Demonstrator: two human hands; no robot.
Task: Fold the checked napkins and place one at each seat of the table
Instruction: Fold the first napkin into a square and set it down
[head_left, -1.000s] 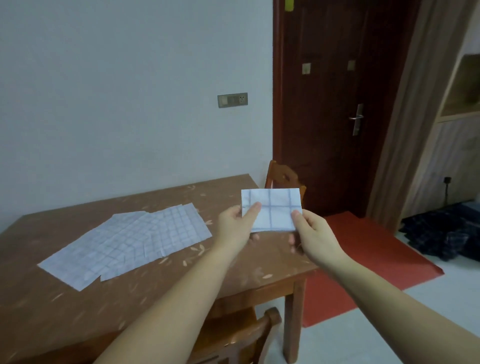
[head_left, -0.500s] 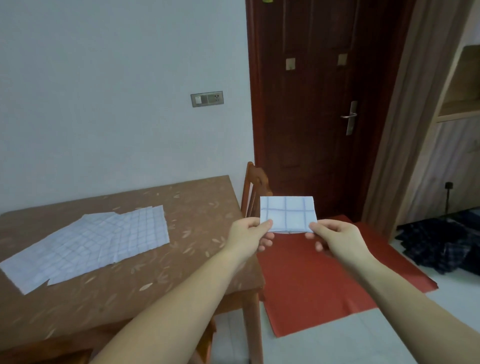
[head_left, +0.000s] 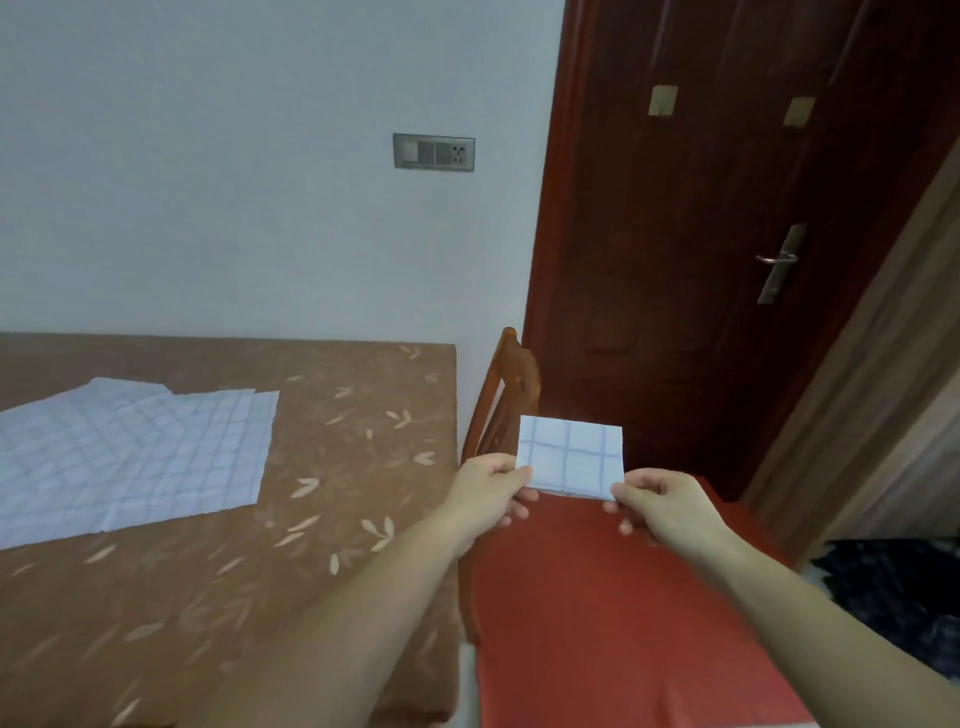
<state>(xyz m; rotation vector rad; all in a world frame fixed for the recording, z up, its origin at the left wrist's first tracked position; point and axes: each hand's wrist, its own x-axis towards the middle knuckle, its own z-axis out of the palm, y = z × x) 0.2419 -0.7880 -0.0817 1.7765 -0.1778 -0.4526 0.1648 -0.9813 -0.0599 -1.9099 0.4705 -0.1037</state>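
while both hands held it up past the table's right edge, the folded napkin (head_left: 570, 457) sat in the air above the red mat (head_left: 613, 613) — left hand (head_left: 488, 488) pinched its lower left corner, right hand (head_left: 660, 501) pinched the lower right, other fingers curled. unfolded checked napkins (head_left: 130, 462) lay overlapping on the brown table (head_left: 337, 467) — a wooden chair (head_left: 511, 395) stood at the table's far right end.

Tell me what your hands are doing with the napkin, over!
Left hand and right hand both pinching the folded checked napkin, held beyond the table. Unfolded napkins lie on it. Wooden chair ahead, nothing blocking.
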